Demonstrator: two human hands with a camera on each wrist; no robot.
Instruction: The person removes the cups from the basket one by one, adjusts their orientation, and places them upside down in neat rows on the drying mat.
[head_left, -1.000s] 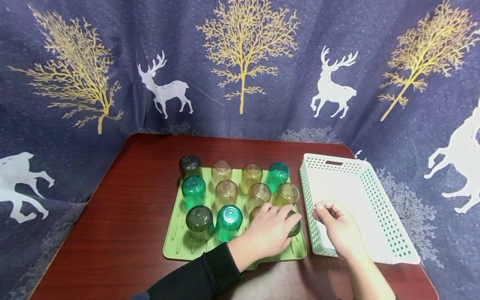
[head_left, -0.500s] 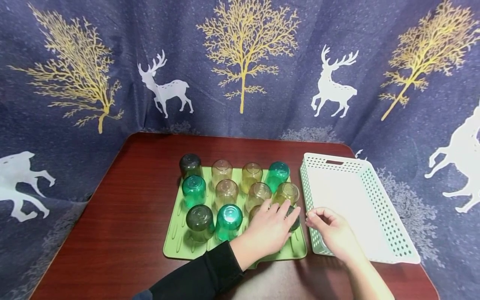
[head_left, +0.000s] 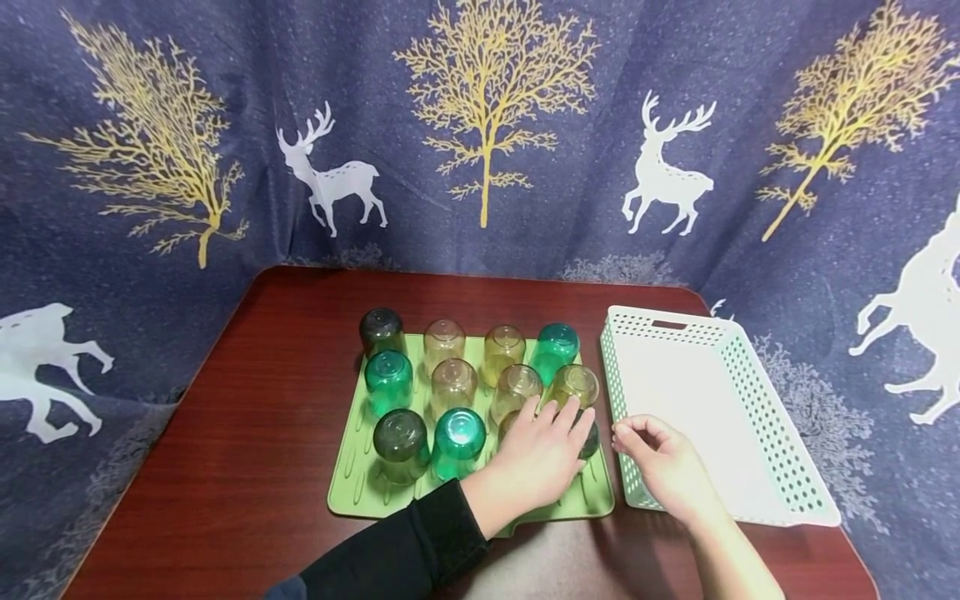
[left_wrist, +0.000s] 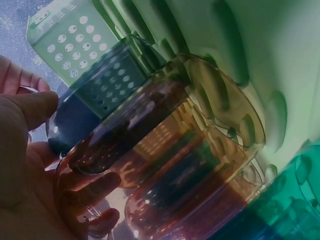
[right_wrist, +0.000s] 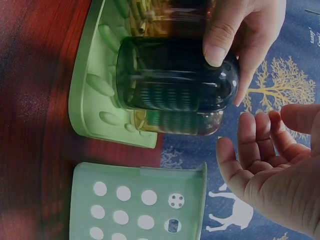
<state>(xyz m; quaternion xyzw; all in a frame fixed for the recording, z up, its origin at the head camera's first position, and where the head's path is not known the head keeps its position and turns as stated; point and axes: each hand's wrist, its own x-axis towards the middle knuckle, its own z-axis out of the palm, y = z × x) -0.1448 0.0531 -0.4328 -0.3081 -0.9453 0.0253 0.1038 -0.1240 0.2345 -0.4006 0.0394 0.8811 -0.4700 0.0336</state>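
Note:
Upside-down tumblers of clear coloured plastic or glass stand in rows on a green draining mat (head_left: pixel 352 492). At its front right corner my left hand (head_left: pixel 536 462) grips a dark grey-green tumbler (right_wrist: pixel 175 75) near its base; in the right wrist view the thumb lies along its side. An amber tumbler (left_wrist: pixel 165 150) sits right beside it, partly under the hand in the head view. My right hand (head_left: pixel 667 467) hovers by the left wall of a white perforated basket (head_left: pixel 633 475). Its fingers curl loosely, thumb near the fingertips, and hold nothing in the right wrist view (right_wrist: pixel 280 170).
Behind the left hand stand a pinkish tumbler (head_left: pixel 516 392) and a yellow one (head_left: pixel 573 387). Left of it are a green tumbler (head_left: pixel 458 446) and another dark one (head_left: pixel 401 450). A curtain (head_left: pixel 480 250) hangs behind the reddish-brown table (head_left: pixel 225 433).
My right hand has come slightly left and down, toward the mat, then stayed still. The left hand's fingers have shifted a little on the dark tumbler.

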